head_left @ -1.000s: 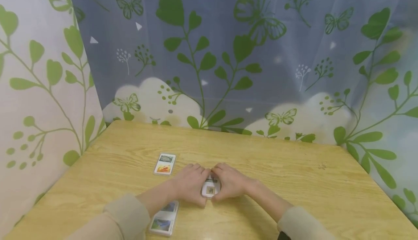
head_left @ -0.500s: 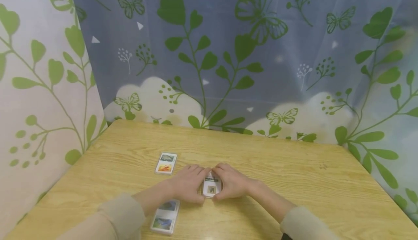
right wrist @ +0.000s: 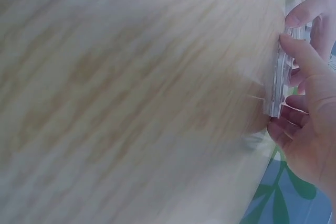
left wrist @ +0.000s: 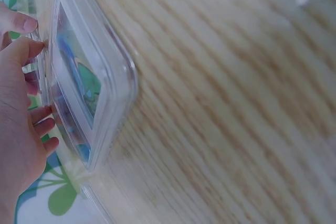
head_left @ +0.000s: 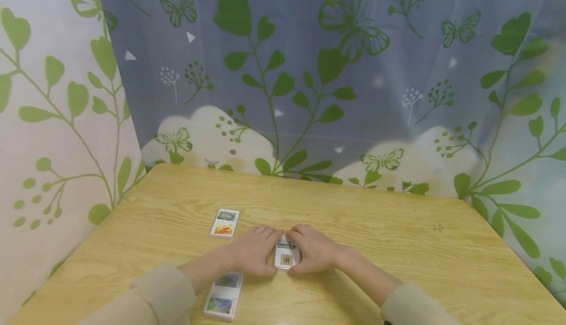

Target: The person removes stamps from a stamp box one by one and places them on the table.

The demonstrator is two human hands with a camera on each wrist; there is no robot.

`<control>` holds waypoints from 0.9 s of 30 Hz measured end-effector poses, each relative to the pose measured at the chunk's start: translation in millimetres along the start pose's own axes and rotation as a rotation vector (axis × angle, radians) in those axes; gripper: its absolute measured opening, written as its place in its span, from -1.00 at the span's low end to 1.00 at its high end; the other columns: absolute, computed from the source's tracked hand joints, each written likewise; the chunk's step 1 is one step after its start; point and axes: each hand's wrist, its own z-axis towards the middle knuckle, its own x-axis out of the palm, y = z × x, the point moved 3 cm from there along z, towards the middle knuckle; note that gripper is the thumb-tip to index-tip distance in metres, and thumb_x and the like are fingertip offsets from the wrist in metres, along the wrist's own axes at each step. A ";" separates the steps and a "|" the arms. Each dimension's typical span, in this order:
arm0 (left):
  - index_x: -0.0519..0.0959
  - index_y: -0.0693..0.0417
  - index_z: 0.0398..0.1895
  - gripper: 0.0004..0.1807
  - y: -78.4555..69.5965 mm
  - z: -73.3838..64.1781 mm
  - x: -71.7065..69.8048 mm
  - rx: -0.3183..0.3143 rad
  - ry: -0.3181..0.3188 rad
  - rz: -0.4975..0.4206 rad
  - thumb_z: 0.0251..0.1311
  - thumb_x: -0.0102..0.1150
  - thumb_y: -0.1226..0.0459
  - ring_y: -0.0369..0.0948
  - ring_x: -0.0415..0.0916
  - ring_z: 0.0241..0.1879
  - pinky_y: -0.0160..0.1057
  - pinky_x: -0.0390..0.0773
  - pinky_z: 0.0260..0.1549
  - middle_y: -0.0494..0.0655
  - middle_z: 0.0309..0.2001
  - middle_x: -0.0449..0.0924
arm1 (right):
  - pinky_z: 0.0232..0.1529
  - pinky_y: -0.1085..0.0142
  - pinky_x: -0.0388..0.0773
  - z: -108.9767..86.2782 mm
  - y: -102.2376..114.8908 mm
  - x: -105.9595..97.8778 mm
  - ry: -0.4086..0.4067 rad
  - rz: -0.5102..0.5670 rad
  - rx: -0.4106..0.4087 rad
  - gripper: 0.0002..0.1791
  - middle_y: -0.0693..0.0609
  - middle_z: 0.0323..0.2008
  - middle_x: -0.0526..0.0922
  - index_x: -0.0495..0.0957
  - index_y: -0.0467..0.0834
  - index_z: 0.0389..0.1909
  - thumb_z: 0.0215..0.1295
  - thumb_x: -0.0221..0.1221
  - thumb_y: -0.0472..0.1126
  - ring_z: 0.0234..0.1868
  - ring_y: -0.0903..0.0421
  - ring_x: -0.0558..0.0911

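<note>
A clear plastic card case (head_left: 286,260) with small pictures on a white card lies near the middle of the wooden table, between both hands. My left hand (head_left: 253,252) grips its left side, thumb at the near end and fingers at the far end. On the opposite side my right hand (head_left: 315,250) holds it the same way. The right wrist view shows the case (right wrist: 278,85) edge-on, with the thumb and fingers about it. Part of the case's sides is hidden by the hands.
Farther back to the left lies another card case (head_left: 225,223) with a green and an orange picture. A third case (head_left: 222,299), with bluish pictures, lies under the left forearm's line. A leaf-patterned curtain (head_left: 300,119) borders the table (head_left: 389,246) behind.
Both hands have stayed around the card case, with the gap between the thumbs slightly wider. The case itself is nearly unmoved, and the view has shifted a little.
</note>
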 end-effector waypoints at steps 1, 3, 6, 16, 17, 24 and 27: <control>0.14 0.24 0.34 -0.12 0.1 0.0 0.1 -0.002 0.001 -0.004 0.03 0.11 -0.08 -0.03 0.17 0.25 0.01 0.15 0.24 0.06 0.26 0.26 | 0.11 0.19 0.38 0.0 0.0 -0.1 0.001 0.005 0.002 -0.11 -0.06 0.12 0.37 0.30 -0.30 0.21 -0.06 0.30 0.17 0.09 0.05 0.36; 0.13 0.23 0.34 -0.12 0.1 -0.1 0.1 -0.005 0.002 -0.010 0.03 0.11 -0.07 -0.04 0.16 0.26 0.00 0.14 0.25 0.06 0.27 0.26 | 0.12 0.19 0.37 -0.1 -0.5 -0.2 0.002 0.015 0.007 -0.11 -0.06 0.13 0.37 0.30 -0.30 0.21 -0.04 0.29 0.18 0.11 0.05 0.36; 0.12 0.23 0.35 -0.12 0.2 -0.5 -0.2 -0.010 0.004 -0.020 0.02 0.11 -0.07 -0.03 0.15 0.27 0.01 0.12 0.26 0.06 0.27 0.25 | 0.14 0.17 0.35 -0.7 -1.1 -0.2 0.002 0.028 0.012 -0.10 -0.07 0.15 0.37 0.29 -0.30 0.22 -0.03 0.28 0.20 0.13 0.04 0.35; 0.13 0.23 0.35 -0.12 0.6 0.0 -1.2 -0.021 0.003 -0.031 0.01 0.11 -0.05 -0.02 0.14 0.27 0.04 0.12 0.25 0.06 0.27 0.25 | 0.16 0.13 0.34 -2.1 -1.6 -0.7 -0.008 0.047 0.014 -0.13 -0.11 0.20 0.35 0.28 -0.28 0.25 0.01 0.24 0.17 0.18 0.00 0.33; 0.13 0.23 0.34 -0.12 0.6 0.1 -1.7 -0.022 0.000 -0.031 0.01 0.12 -0.05 -0.02 0.15 0.26 0.04 0.12 0.25 0.06 0.27 0.25 | 0.15 0.13 0.35 -1.8 -0.7 -1.0 -0.011 0.040 0.013 -0.15 -0.11 0.19 0.35 0.28 -0.29 0.24 0.01 0.25 0.14 0.18 -0.01 0.34; 0.14 0.24 0.34 -0.11 1.3 -0.6 -2.0 -0.032 -0.002 -0.036 0.00 0.13 -0.07 -0.02 0.16 0.26 0.02 0.13 0.25 0.07 0.26 0.26 | 0.18 0.13 0.32 -1.2 6.5 0.6 -0.044 -0.060 0.015 -0.26 -0.07 0.11 0.44 0.38 -0.24 0.14 -0.02 0.25 0.11 0.17 -0.02 0.35; 0.15 0.24 0.33 -0.12 0.9 -1.0 -1.7 -0.028 -0.010 -0.033 0.00 0.13 -0.06 -0.02 0.17 0.26 0.02 0.14 0.24 0.07 0.26 0.27 | 0.18 0.14 0.32 -1.3 6.0 1.4 -0.050 -0.053 0.022 -0.28 -0.06 0.10 0.44 0.38 -0.23 0.13 0.00 0.24 0.11 0.17 0.00 0.35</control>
